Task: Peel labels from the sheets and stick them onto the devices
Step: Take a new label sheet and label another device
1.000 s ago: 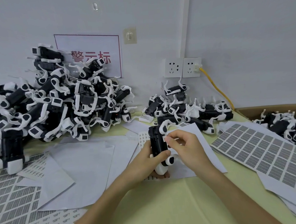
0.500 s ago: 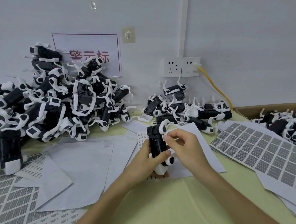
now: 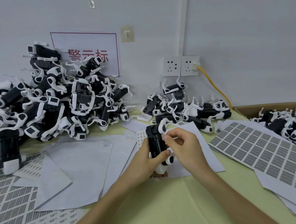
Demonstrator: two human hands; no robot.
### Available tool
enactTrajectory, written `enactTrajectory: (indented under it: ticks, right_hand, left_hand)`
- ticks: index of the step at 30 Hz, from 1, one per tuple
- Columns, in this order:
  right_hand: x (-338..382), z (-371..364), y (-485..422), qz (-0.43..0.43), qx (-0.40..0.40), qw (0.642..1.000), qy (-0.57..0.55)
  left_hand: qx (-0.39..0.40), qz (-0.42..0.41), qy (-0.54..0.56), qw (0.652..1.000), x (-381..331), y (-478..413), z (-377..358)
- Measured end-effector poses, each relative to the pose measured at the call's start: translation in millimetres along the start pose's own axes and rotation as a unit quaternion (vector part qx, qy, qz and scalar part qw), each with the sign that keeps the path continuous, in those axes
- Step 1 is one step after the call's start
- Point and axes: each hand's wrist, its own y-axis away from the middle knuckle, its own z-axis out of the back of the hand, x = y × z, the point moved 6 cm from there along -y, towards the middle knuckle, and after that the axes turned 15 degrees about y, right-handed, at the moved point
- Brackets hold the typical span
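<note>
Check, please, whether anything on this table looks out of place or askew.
Nothing looks damaged, only untidy. The heap of devices is piled against the wall and hides part of the red-framed sign. Blank sheets lie overlapping at crooked angles left of the left hand, which grips a device; the right hand pinches a label onto it.

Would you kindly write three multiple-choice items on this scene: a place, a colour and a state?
1. Where is the largest pile of devices? A on the floor; B below the wall sign; C on a chair.
2. What colour is the plugged-in cable? A yellow; B red; C blue.
3. What is the left hand doing? A lying flat; B gripping a device; C pointing at the wall.
Key: B, the heap leans against the sign; A, it runs yellow from the socket; B, its thumb curls over the black body.
</note>
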Motion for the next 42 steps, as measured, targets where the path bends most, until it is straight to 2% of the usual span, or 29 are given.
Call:
enactTrajectory:
  ticks: [10, 14, 17, 20, 23, 27, 34, 42]
  right_hand:
    - [-4, 2, 0, -0.038, 0.005, 0.999, -0.028]
    - [-11, 5, -4, -0.061, 0.012, 0.997, -0.040]
    - [-18, 5, -7, -0.078, 0.025, 0.996, -0.031]
    - [-16, -7, -9, -0.059, 0.098, 0.991, -0.073]
    - [-12, -11, -9, -0.038, 0.123, 0.986, -0.102]
    - [-12, -10, -9, -0.012, 0.121, 0.992, -0.046]
    - [-7, -11, -8, 0.016, 0.178, 0.980, -0.090]
    - [-10, -9, -7, 0.020, 0.187, 0.978, -0.087]
  left_hand:
    - [0.000, -0.014, -0.011, 1.000, 2, -1, 0]
    - [0.014, -0.003, -0.006, 1.000, 6, -1, 2]
    - [0.038, 0.036, 0.014, 0.999, 7, -3, 4]
    - [0.058, 0.103, 0.104, 0.987, 9, -3, 2]
    - [0.054, 0.129, 0.150, 0.979, 8, 0, 1]
    - [0.073, 0.117, 0.143, 0.980, 8, -1, 0]
    - [0.121, 0.129, 0.170, 0.970, 8, 2, 0]
    - [0.123, 0.145, 0.187, 0.964, 11, 1, 1]
